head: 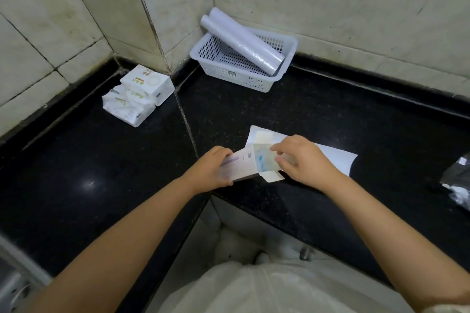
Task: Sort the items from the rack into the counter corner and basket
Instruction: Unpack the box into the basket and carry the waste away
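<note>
White carton (239,165), frame centre, on black counter (330,122): left hand (212,171) grips its end; right hand (302,160) pinches blue-tinted contents (263,161). 2 rolls (241,40) in basket (223,71), top centre. Tissue packs (138,95), upper-left corner.

Counter (330,114) black, finely speckled; wall tiles (356,2) pale cream, faintly veined. Basket (229,76) white, perforated grid; rolls (244,40) in it pale lilac-grey. Box (239,165) I hold is white with a lilac band, contents blue-tinted; packs (137,96) white with green print.
</note>
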Motion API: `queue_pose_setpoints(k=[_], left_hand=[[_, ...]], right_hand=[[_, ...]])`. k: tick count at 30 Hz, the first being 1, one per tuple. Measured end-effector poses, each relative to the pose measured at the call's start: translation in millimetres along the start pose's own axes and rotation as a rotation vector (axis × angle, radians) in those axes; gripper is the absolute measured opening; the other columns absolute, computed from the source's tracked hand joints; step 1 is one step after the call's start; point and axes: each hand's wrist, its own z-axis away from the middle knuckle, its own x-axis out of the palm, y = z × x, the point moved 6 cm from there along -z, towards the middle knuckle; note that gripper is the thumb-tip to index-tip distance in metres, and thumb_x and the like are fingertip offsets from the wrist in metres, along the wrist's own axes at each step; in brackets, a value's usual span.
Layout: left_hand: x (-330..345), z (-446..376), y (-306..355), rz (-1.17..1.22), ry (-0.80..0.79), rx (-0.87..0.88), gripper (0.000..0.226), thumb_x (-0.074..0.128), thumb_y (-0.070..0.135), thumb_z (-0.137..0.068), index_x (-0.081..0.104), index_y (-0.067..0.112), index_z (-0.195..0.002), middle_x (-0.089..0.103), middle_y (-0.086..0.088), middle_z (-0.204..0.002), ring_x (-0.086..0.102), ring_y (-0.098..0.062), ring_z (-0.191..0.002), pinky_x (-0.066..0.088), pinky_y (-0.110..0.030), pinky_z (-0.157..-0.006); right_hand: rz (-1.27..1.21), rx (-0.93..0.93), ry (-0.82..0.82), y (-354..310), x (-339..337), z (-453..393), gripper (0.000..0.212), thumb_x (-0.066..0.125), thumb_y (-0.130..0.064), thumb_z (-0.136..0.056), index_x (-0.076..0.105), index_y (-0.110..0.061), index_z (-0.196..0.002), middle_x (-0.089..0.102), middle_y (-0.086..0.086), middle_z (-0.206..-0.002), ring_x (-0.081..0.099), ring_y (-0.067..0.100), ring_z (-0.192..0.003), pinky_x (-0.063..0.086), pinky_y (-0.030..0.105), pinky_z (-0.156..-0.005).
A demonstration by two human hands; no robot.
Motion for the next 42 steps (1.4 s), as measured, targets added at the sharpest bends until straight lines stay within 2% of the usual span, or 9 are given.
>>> queue_pose_setpoints(k=[6,11,16,19,24,32,37,39,42], left_hand=[[-1,-8,3,-0.054,-0.077,0.044,0.055,0.073,0.014,-0.073,0.046,0.014,-0.121,0.045,-0.003,-0.126,0.042,-0.007,-0.101,0.040,-0.019,-0.086],[-2,-12,5,-0.083,-0.121,0.052,0.053,0.073,0.014,-0.073,0.046,0.015,-0.119,0.044,-0.001,-0.124,0.044,-0.009,-0.102,0.043,-0.022,-0.087],[-3,-13,8,-0.069,-0.145,0.053,0.052,0.072,0.012,-0.073,0.047,0.016,-0.118,0.044,0.000,-0.126,0.047,-0.013,-0.109,0.044,-0.023,-0.089],[-4,-17,12,-0.052,-0.153,0.049,0.049,0.072,0.009,-0.072,0.049,0.016,-0.114,0.046,-0.002,-0.123,0.049,-0.015,-0.107,0.047,-0.027,-0.090],[-4,-21,14,-0.046,-0.167,0.045,0.045,0.072,0.011,-0.071,0.050,0.017,-0.109,0.047,-0.001,-0.118,0.049,-0.014,-0.102,0.047,-0.025,-0.085],[-5,-23,14,-0.048,-0.185,0.032,0.045,0.072,0.011,-0.071,0.050,0.017,-0.110,0.046,0.000,-0.117,0.049,-0.014,-0.102,0.048,-0.026,-0.086],[-6,-22,10,-0.052,-0.179,0.022,0.043,0.072,0.014,-0.070,0.049,0.018,-0.106,0.045,0.003,-0.111,0.048,-0.014,-0.098,0.046,-0.026,-0.082],[-8,-21,8,-0.049,-0.176,0.013,0.042,0.073,0.017,-0.071,0.049,0.018,-0.105,0.046,0.001,-0.112,0.050,-0.015,-0.100,0.047,-0.027,-0.083],[-8,-21,8,-0.055,-0.188,0.007,0.044,0.074,0.018,-0.071,0.050,0.016,-0.108,0.046,0.001,-0.115,0.050,-0.017,-0.103,0.048,-0.028,-0.084]], right_hand=[[0.313,-0.064,-0.272,-1,12,-16,0.056,0.047,-0.017,-0.088,0.031,-0.036,-0.138,0.054,0.004,-0.085,0.058,0.024,-0.090,0.034,0.026,-0.066],[0.443,-0.140,-0.338,-3,13,-31,0.057,0.054,-0.031,-0.087,0.031,-0.034,-0.138,0.065,0.007,-0.107,0.059,0.025,-0.099,0.036,0.030,-0.066],[0.631,-0.253,-0.467,-11,25,-35,0.051,0.061,-0.035,-0.082,0.042,-0.019,-0.126,0.063,0.009,-0.099,0.058,0.027,-0.080,0.022,0.026,-0.044],[0.733,-0.296,-0.501,-11,28,-37,0.050,0.060,-0.039,-0.082,0.043,-0.013,-0.121,0.062,0.012,-0.091,0.054,0.028,-0.073,0.020,0.026,-0.043],[0.809,-0.356,-0.470,-10,42,-33,0.029,0.046,-0.024,-0.088,0.051,-0.005,-0.109,0.063,0.014,-0.094,0.060,0.033,-0.085,0.021,0.026,-0.043],[0.730,-0.271,-0.471,0,53,-33,0.027,0.038,-0.002,-0.089,0.051,-0.004,-0.112,0.062,0.016,-0.103,0.061,0.035,-0.088,0.034,0.032,-0.052],[0.673,-0.253,-0.436,3,49,-34,0.031,0.036,-0.010,-0.092,0.049,-0.009,-0.121,0.061,0.014,-0.108,0.060,0.033,-0.092,0.036,0.035,-0.062],[0.637,-0.268,-0.333,-2,30,-31,0.021,0.048,-0.017,-0.088,0.058,-0.012,-0.107,0.066,0.010,-0.096,0.062,0.027,-0.084,0.040,0.032,-0.059],[0.577,-0.421,-0.029,-13,-9,-17,0.022,0.086,-0.022,-0.047,0.071,-0.021,-0.062,0.060,-0.002,-0.052,0.059,0.015,-0.046,0.037,0.016,-0.036]])
